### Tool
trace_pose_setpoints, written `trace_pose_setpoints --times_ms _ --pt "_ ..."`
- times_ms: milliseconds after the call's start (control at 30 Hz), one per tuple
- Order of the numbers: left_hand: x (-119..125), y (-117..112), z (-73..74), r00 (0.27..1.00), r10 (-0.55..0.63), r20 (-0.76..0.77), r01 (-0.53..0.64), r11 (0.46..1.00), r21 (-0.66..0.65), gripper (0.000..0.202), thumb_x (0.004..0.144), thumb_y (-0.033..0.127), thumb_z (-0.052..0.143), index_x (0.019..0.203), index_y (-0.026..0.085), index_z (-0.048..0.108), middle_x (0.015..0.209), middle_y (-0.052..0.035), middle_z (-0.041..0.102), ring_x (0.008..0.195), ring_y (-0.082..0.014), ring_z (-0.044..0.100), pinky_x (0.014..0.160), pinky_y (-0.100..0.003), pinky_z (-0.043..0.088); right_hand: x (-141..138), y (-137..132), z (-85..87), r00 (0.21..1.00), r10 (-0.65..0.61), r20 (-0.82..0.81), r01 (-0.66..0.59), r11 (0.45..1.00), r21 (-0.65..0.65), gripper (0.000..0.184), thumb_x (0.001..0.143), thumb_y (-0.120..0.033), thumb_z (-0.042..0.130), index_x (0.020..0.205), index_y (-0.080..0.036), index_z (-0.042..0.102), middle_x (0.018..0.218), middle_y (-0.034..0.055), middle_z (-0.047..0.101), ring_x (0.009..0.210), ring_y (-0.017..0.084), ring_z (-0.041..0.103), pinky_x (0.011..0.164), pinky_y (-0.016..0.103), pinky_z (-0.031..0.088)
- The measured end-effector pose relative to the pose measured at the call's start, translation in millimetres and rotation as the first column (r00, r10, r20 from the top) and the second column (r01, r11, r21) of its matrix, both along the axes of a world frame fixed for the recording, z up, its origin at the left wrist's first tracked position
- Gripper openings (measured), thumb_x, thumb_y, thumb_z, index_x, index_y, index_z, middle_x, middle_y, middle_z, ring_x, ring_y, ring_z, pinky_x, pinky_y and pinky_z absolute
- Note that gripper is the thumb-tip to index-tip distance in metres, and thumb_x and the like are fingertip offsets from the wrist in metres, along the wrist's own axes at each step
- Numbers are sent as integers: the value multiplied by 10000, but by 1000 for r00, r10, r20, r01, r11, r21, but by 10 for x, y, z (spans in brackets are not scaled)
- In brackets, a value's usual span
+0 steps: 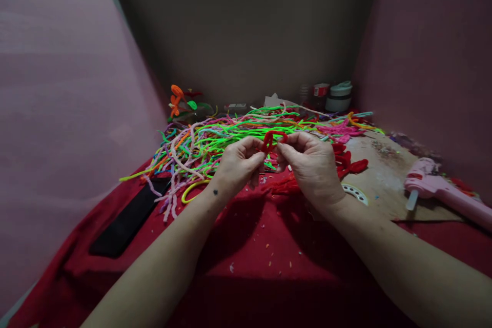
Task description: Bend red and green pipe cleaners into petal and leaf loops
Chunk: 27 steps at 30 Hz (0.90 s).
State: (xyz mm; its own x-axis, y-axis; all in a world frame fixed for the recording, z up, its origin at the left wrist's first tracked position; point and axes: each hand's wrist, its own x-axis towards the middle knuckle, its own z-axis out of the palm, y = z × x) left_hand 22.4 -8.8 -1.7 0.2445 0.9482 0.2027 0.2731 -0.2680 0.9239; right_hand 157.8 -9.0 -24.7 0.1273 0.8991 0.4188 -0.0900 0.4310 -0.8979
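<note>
Between my two hands is a red pipe cleaner point(275, 134), bent into a loop and held above the table. My left hand point(243, 160) pinches its left end between thumb and fingers. On the other side my right hand point(307, 161) grips the right end the same way. Behind the hands spreads a heap of pipe cleaners point(215, 136), mostly green, with pink, purple, orange and yellow ones among them. More red pipe cleaner loops point(348, 160) lie just right of my right hand, and red pieces point(282, 184) lie below it.
A pink glue gun point(434, 184) rests on a cardboard sheet point(384, 169) at the right. At left lies a black flat object point(128, 220). A yellow ring point(188, 192), orange pipe-cleaner flowers point(176, 100) and a lidded cup point(339, 97) stand or lie around the heap.
</note>
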Motion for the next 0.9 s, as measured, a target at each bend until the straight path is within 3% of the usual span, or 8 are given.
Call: trace_pose_setpoints --times_ms 100,200,400,600,767,900 --pt "15 -1 -31 1000 -1 9 0 999 38 80 733 172 496 811 167 513 458 69 512 282 -73 450 280 -158 340 -12 -22 -11 993 -62 104 59 998 39 62 717 -218 572 720 -158 587 587 -18 577 466 86 505 479 225 418" --pt "35 -2 -57 1000 6 11 -6 998 61 80 739 184 501 817 171 510 468 75 501 277 -67 439 271 -158 333 -29 -33 -19 991 -47 122 44 999 24 67 714 -221 575 718 -157 596 593 -11 588 508 96 516 511 230 420" --pt "45 -20 -51 1000 -21 -9 21 999 48 145 765 188 478 899 159 526 538 52 552 314 -69 486 305 -161 362 -9 20 -37 991 120 -54 -126 986 -111 101 678 -232 607 668 -132 613 500 -27 547 423 79 461 447 225 370" --pt "22 4 -5 997 -62 37 65 994 -83 206 766 175 462 929 116 573 500 20 576 379 -113 555 389 -212 462 10 71 -55 917 274 -290 -338 920 -198 94 613 -190 647 644 -124 586 530 -8 573 445 88 505 426 215 380" --pt "37 -11 35 996 -53 76 65 984 -164 139 741 167 501 849 102 560 517 -2 603 397 -124 573 389 -220 473 18 55 11 925 212 -316 -292 928 -233 164 638 -264 656 698 -152 553 580 -20 559 460 93 512 398 209 394" --pt "41 -33 30 995 -79 57 89 976 -200 60 741 161 492 774 123 524 474 8 581 361 -124 556 348 -207 445 41 63 24 950 221 -222 -266 943 -199 208 664 -333 659 724 -152 576 603 -23 562 461 77 491 408 202 385"
